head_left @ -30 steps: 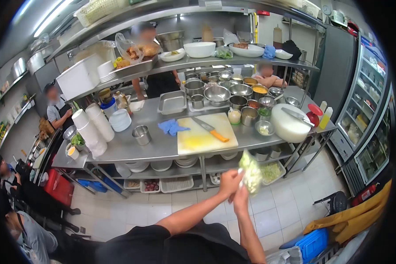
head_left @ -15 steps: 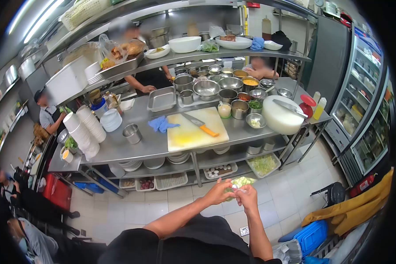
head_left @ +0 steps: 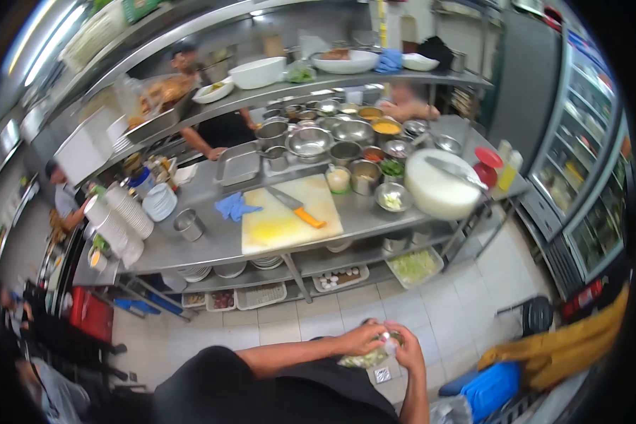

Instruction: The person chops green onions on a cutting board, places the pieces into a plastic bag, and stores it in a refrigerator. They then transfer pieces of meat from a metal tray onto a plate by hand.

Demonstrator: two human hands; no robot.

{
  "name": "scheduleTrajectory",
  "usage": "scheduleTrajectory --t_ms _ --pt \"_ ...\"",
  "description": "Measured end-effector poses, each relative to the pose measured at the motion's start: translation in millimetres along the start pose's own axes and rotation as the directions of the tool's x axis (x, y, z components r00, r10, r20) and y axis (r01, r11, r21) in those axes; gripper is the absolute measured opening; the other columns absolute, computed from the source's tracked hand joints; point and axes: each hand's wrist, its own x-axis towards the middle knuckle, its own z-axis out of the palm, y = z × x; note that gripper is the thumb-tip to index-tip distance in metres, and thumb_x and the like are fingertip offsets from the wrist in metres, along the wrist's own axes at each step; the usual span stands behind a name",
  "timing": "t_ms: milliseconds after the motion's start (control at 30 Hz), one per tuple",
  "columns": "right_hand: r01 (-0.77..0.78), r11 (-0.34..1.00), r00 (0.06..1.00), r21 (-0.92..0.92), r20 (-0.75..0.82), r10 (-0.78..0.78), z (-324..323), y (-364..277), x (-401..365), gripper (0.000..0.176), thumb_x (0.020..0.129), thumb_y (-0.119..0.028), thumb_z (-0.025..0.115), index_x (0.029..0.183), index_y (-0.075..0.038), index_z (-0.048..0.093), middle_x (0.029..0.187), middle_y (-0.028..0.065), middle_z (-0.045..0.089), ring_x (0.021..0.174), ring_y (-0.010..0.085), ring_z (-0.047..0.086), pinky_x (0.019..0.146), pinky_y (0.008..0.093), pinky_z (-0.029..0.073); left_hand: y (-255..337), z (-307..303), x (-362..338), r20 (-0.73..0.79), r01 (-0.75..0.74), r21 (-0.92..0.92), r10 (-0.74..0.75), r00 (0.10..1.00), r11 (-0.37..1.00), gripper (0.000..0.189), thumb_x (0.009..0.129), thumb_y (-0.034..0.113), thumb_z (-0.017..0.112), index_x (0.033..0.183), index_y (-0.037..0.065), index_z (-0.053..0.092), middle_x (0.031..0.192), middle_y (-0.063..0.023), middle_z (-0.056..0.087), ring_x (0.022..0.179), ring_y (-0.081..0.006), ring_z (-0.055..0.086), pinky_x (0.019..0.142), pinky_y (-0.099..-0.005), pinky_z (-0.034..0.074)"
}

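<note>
Over the floor, in front of my body, my left hand (head_left: 364, 339) and my right hand (head_left: 407, 348) are close together, fingers closed around the gathered neck of a clear plastic bag. The filled part of the bag (head_left: 362, 359) hangs below my left hand and holds chopped pale-green pieces. A small whitish bit shows between the two hands; blur hides what it is. On the steel counter beyond, a knife with an orange handle (head_left: 308, 217) lies on a yellow-stained white cutting board (head_left: 261, 205), beside a crumpled blue cloth (head_left: 235, 206).
Metal bowls and pots (head_left: 309, 143) crowd the counter. At its right end another knife lies on a thick round white block (head_left: 442, 191). Egg and lettuce trays (head_left: 415, 268) sit on the lower shelf. A glass-door fridge (head_left: 579, 162) stands right. Other people work behind the counter and at left.
The bag of green pieces has swung from above my fingers to hanging below them. Both hands have moved lower, and the view has turned slightly, shifting the counter up and left.
</note>
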Motion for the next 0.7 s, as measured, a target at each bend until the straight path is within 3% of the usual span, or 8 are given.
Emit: scheduleTrajectory --t_ms 33,100,200,267,400,467,533,700 --pt "0.016 1.000 0.999 0.001 0.047 -0.016 -5.1 12.7 5.4 0.029 0.085 0.000 0.065 0.114 0.002 0.060 0.122 0.0213 0.062 0.114 0.0240 0.059 0.099 0.0381 0.046 -2.5 -0.1 16.3 -0.007 0.015 -0.046 -0.015 1.000 0.999 0.020 0.090 0.015 0.063 0.105 0.004 0.054 0.094 -0.0158 0.055 0.092 -0.0345 0.055 0.088 -0.0452 0.041" --pt "-0.042 0.950 0.984 0.309 -0.150 0.092 -18.7 31.7 13.6 0.024 0.082 0.001 0.066 0.105 -0.003 0.057 0.133 0.0211 0.056 0.129 0.0267 0.048 0.110 0.0420 0.034 -9.0 6.3 50.6 -0.018 0.014 -0.125 -0.016 1.000 0.992 0.020 0.090 0.017 0.062 0.103 0.003 0.053 0.092 -0.0143 0.052 0.090 -0.0345 0.052 0.081 -0.0429 0.042" --pt "-0.074 0.976 0.984 0.207 -0.142 0.104 -61.6 52.2 35.9 0.019 0.085 -0.004 0.063 0.098 -0.005 0.050 0.135 0.0212 0.055 0.128 0.0329 0.047 0.114 0.0436 0.024 -29.0 9.4 111.3 0.093 -0.055 -0.148 0.070 0.993 0.987 0.022 0.090 0.018 0.061 0.102 0.002 0.053 0.094 -0.0135 0.053 0.092 -0.0319 0.053 0.081 -0.0430 0.041" --pt "-0.076 0.996 0.991 0.046 -0.103 0.080 -102.1 80.3 46.2 0.022 0.085 -0.008 0.067 0.097 -0.009 0.049 0.138 0.0223 0.053 0.141 0.0353 0.031 0.117 0.0461 0.012 -51.9 26.2 150.4 0.116 -0.044 -0.242 0.074 0.991 0.969 0.028 0.087 0.017 0.062 0.110 0.002 0.055 0.099 -0.0140 0.051 0.095 -0.0285 0.052 0.090 -0.0408 0.040" --pt "-0.148 0.978 0.962 -0.145 -0.252 0.108 -154.0 78.9 70.0 0.016 0.087 -0.014 0.065 0.098 -0.008 0.055 0.134 0.0185 0.057 0.136 0.0393 0.038 0.115 0.0503 0.017 -50.9 27.8 225.2 0.058 -0.179 -0.144 0.189 0.980 0.973 0.025 0.085 0.012 0.062 0.107 0.002 0.059 0.105 -0.0158 0.056 0.100 -0.0285 0.056 0.089 -0.0400 0.044" --pt "-0.319 0.898 0.916 -0.303 -0.342 0.209 -175.6 69.8 86.4 0.021 0.091 -0.019 0.060 0.109 -0.008 0.060 0.124 0.0162 0.062 0.131 0.0420 0.042 0.112 0.0517 0.023 -49.2 34.4 259.4 0.101 0.209 -0.268 -0.188 0.977 0.941 0.024 0.082 0.009 0.063 0.105 0.001 0.062 0.094 -0.0167 0.064 0.091 -0.0235 0.063 0.083 -0.0382 0.048" --pt "-0.342 0.898 0.867 -0.277 -0.461 0.188 -201.1 82.2 93.6 0.027 0.096 -0.023 0.053 0.116 -0.007 0.062 0.115 0.0156 0.063 0.128 0.0439 0.041 0.108 0.0529 0.029 -44.0 39.0 302.8 0.149 0.319 -0.244 -0.289 0.946 0.916 0.020 0.084 0.004 0.059 0.103 0.000 0.062 0.087 -0.0151 0.067 0.082 -0.0172 0.065 0.076 -0.0338 0.051" --pt "-0.571 0.808 0.688 -0.142 -0.619 0.377 -256.5 96.8 92.9 0.026 0.096 -0.024 0.050 0.111 -0.007 0.063 0.116 0.0172 0.063 0.127 0.0447 0.043 0.105 0.0535 0.031 -75.0 80.8 382.2 0.414 0.338 -0.320 -0.190 0.890 0.885 0.012 0.086 -0.003 0.056 0.097 0.000 0.059 0.078 -0.0052 0.063 0.077 -0.0084 0.058 0.068 -0.0262 0.048"
